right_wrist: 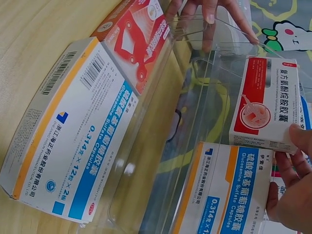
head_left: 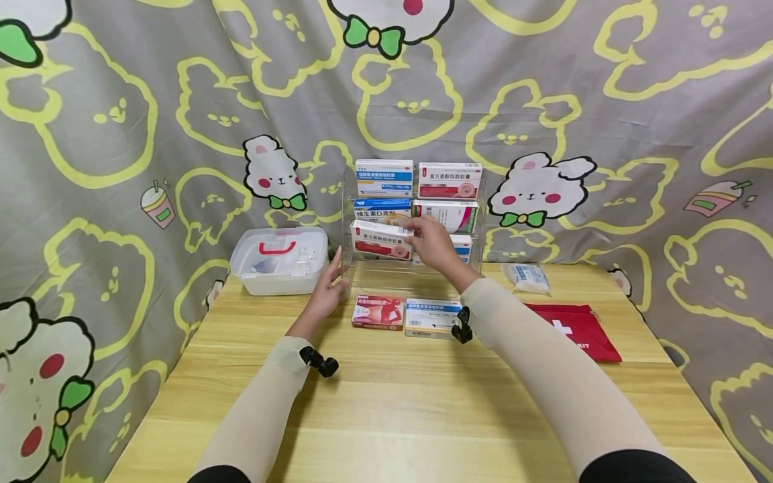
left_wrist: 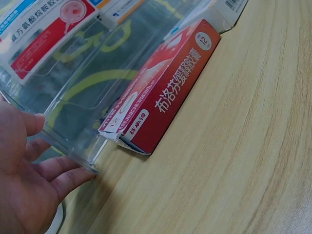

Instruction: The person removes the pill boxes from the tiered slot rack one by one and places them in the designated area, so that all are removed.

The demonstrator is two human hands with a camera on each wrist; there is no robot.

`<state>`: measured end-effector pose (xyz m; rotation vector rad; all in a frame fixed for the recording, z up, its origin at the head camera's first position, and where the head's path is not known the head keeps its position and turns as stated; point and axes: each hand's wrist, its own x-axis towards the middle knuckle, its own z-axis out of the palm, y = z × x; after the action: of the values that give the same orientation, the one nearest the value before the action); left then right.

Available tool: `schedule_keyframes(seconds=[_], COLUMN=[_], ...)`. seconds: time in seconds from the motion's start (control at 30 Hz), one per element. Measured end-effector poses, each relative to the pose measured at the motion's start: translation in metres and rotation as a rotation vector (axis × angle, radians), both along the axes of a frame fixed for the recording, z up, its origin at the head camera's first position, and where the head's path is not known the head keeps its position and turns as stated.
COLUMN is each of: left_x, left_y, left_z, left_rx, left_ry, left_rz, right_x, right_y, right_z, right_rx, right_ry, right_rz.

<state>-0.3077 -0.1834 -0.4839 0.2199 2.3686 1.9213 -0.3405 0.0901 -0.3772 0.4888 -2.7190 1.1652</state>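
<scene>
My right hand pinches the right end of a white-and-red medicine box at the left of the clear display rack's lowest tier. In the right wrist view, that box sits beside a blue-and-white medicine box. Fingers of my left hand are extended against the rack's left side. The left wrist view shows the thumb and fingertips touching the clear rack. Behind the held box, the upper tiers carry several medicine boxes, including a blue one and a white-and-green one.
Before the rack lie a red medicine box and a blue-and-white one. A lidded clear plastic container stands left. At right are a red pouch with a white cross and a clear packet. A patterned curtain hangs behind.
</scene>
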Motion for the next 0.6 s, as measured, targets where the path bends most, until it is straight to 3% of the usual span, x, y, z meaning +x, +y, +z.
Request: schedule_keyframes(seconds=[0.1,0.27,0.6], left_x=[0.006,0.006,-0.009], left_y=[0.001,0.001,-0.003], left_z=[0.011,0.012,-0.011], left_rx=[0.021,0.023,0.010], left_ry=[-0.024,-0.024,-0.008], left_rz=[-0.015,-0.020,-0.007], right_x=[0.000,0.000,0.005], right_y=[0.001,0.002,0.003], right_z=[0.001,0.005,0.011], right_rx=[-0.014,-0.027,-0.052], right_ry=[0.002,-0.001,0.000], right_rz=[0.006,0.022,0.028])
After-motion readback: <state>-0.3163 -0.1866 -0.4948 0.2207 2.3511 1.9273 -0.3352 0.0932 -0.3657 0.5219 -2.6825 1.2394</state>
